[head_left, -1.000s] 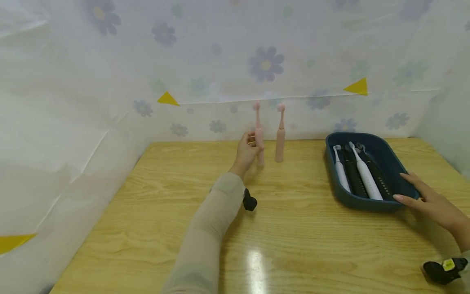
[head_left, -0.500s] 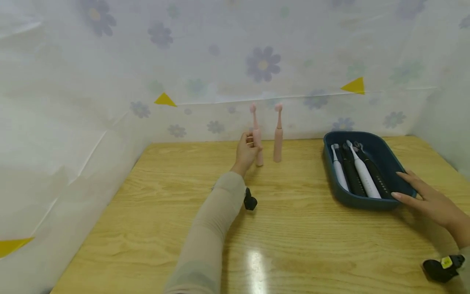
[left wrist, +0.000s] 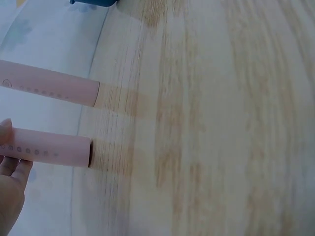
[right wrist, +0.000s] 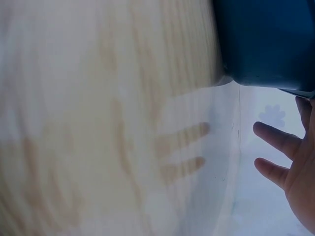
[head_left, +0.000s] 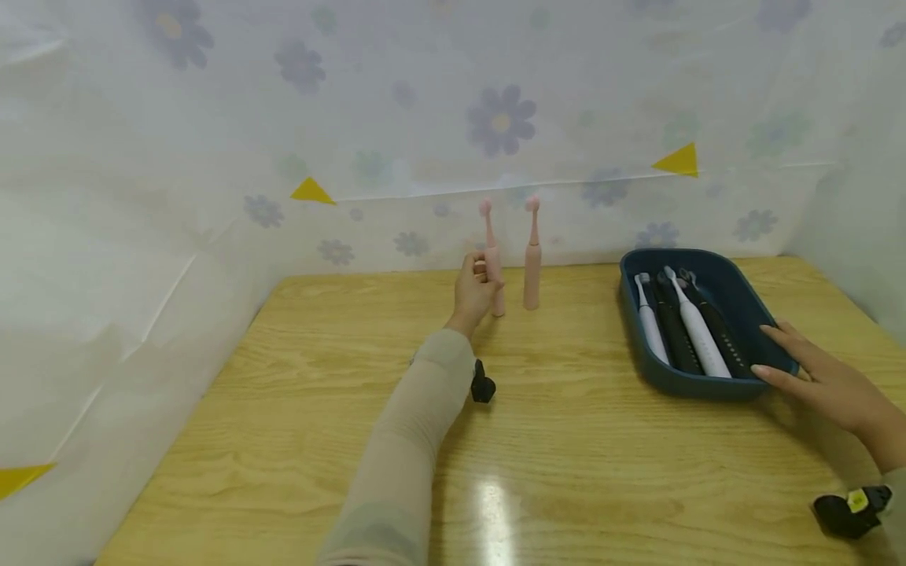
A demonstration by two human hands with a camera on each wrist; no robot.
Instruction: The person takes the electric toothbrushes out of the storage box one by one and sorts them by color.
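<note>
My left hand [head_left: 476,295] pinches the handle of a pink electric toothbrush [head_left: 494,263] near the back wall. The brush stands nearly upright, its head leaning slightly left. In the left wrist view the lower handle shows a row of small marks and a dark bottom edge; I cannot tell whether it touches the table. Just right of it a second pink electric toothbrush [head_left: 532,275] stands upright on the table. My right hand [head_left: 831,385] rests on the near right corner of a dark blue bin [head_left: 760,295], thumb and forefinger extended over the rim.
Inside the bin lie white electric toothbrushes [head_left: 701,334] and black electric toothbrushes [head_left: 675,334], side by side along its left half. A flowered white sheet [head_left: 396,102] hangs behind the wooden table [head_left: 340,377] and another side wall rises at the left.
The whole scene has shifted slightly left in the head view. Both hands keep their places on the toothbrush and the bin; the held toothbrush tilts a little more to the left than a second ago.
</note>
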